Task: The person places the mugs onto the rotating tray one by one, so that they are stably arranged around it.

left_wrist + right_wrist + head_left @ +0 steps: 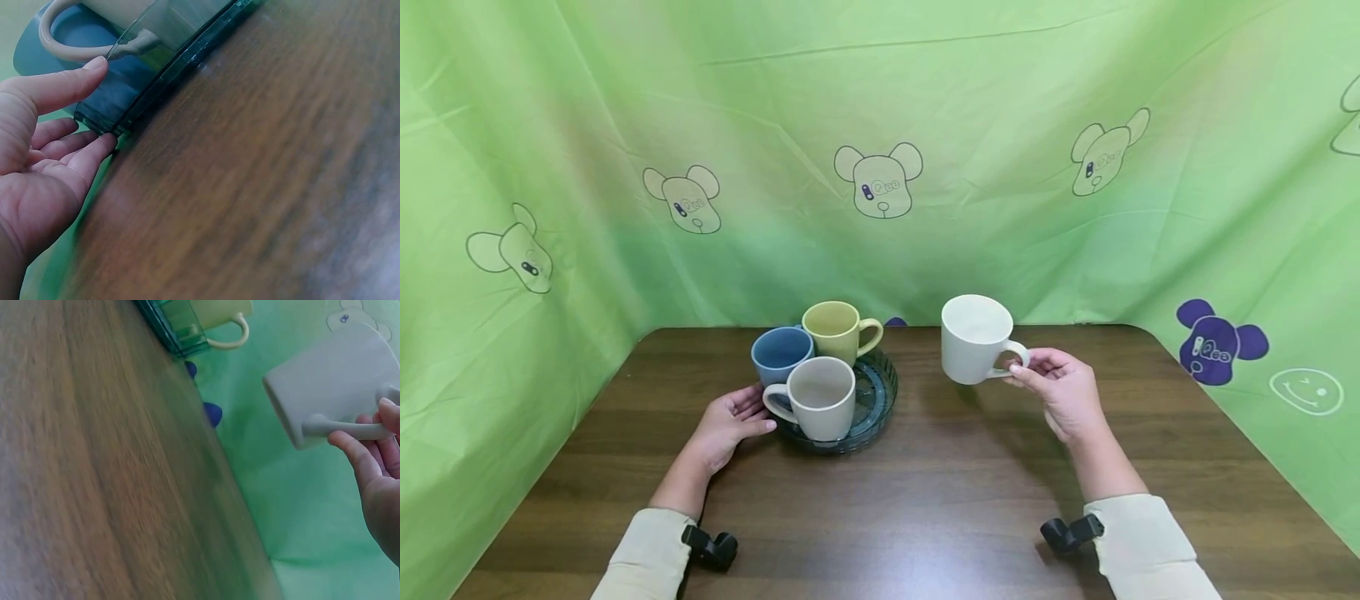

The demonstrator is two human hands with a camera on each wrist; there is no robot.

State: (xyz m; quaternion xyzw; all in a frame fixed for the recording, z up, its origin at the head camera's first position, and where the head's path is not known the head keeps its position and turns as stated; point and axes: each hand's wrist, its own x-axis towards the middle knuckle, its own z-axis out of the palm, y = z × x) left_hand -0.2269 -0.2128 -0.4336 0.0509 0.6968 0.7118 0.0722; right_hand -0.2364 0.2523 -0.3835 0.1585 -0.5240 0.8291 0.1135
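Observation:
A white mug (973, 342) is raised above the table, slightly tilted, and my right hand (1063, 392) pinches its handle between thumb and fingers. The right wrist view shows that mug (337, 381) from the side. On the left, a round bluish-green glass tray (874, 400) bears a blue mug (782, 354), a yellow-green mug (831, 330) and a beige mug (823, 408). My left hand (730, 429) holds the tray's left edge. In the left wrist view the thumb is at the upper rim and the fingertips (106, 142) touch the bottom edge.
A brown wooden table (925, 500) with rounded far corners lies under everything. Green curtain (985, 150) printed with bear heads hangs behind and along both sides. A black wrist device (711, 548) sits at the left cuff, another (1071, 533) at the right.

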